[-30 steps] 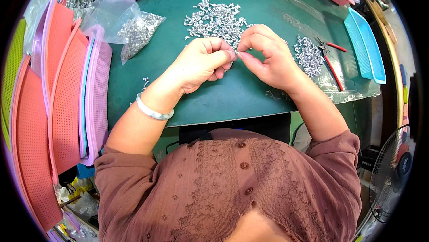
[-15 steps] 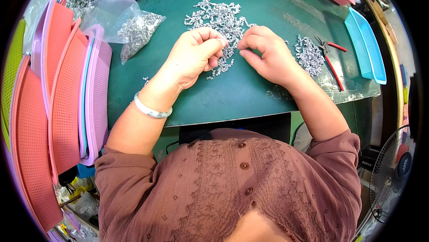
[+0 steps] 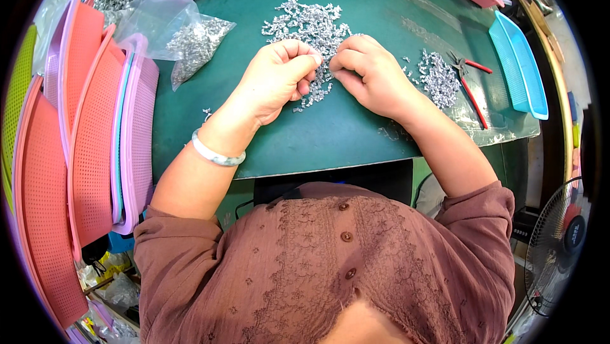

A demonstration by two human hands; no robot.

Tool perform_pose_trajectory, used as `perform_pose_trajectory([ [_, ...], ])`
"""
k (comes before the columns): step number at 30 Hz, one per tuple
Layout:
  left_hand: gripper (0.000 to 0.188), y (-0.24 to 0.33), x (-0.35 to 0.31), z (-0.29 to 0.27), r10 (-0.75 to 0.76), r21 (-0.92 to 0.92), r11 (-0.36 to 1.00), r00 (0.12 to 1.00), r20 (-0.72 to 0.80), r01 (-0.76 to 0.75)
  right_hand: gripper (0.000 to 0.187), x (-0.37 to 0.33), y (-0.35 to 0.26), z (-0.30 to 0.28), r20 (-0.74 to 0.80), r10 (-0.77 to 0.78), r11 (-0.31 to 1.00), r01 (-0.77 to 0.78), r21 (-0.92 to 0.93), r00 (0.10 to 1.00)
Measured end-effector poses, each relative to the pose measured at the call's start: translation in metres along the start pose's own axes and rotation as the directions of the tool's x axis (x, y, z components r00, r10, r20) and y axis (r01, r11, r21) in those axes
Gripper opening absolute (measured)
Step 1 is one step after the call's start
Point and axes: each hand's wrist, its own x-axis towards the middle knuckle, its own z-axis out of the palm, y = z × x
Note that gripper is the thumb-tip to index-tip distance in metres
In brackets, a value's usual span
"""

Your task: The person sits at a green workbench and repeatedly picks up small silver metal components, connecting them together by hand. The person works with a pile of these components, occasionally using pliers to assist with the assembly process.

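Observation:
A loose pile of small silver metal pieces (image 3: 311, 21) lies on the green tabletop (image 3: 298, 144). Over its near part, my left hand (image 3: 283, 74) is closed, thumb pressed against the bent index finger. My right hand (image 3: 368, 71) faces it from the other side, thumb and fingers pinched together, the fingertips of both hands almost meeting. Whatever the two pinches hold is too small or hidden to name. Right of my right hand lies a smaller heap of similar silver pieces (image 3: 438, 80), and beside that heap rest red-handled pliers (image 3: 471, 93) with their handles spread.
A clear plastic bag (image 3: 200, 48) of grey metal pieces lies at the left. Stacked pink and purple baskets (image 3: 92, 134) stand along the left edge. A blue tray (image 3: 520, 67) sits at the right, and a black fan (image 3: 553, 249) stands lower right.
My right hand has moved slightly left, bringing its pinched fingertips closer to my left hand. My left hand has stayed nearly still.

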Motion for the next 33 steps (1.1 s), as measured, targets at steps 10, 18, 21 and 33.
perform_pose_trajectory([
  [10, 0.01, 0.0, -0.004, 0.007, -0.038, 0.018, 0.999, 0.998, 0.048, 0.038, 0.008, -0.002, -0.01, -0.011, 0.058, 0.284, 0.874, -0.283, 0.396, 0.957],
  [18, 0.011, 0.0, -0.004, 0.006, -0.053, -0.046, 0.997, 0.991, 0.124, 0.059, 0.009, 0.0, -0.012, -0.011, -0.04, 0.06, 0.956, -0.046, 0.289, 0.997],
  [21, 0.011, -0.002, -0.003, 0.005, -0.041, -0.065, 0.997, 0.989, 0.139, 0.051, 0.012, 0.001, -0.013, -0.013, -0.059, 0.08, 0.94, -0.055, 0.337, 0.995],
  [33, 0.009, -0.002, -0.004, 0.005, -0.035, -0.072, 0.996, 0.99, 0.137, 0.045, 0.017, -0.002, -0.011, -0.01, -0.062, 0.19, 0.893, -0.146, 0.427, 0.98],
])
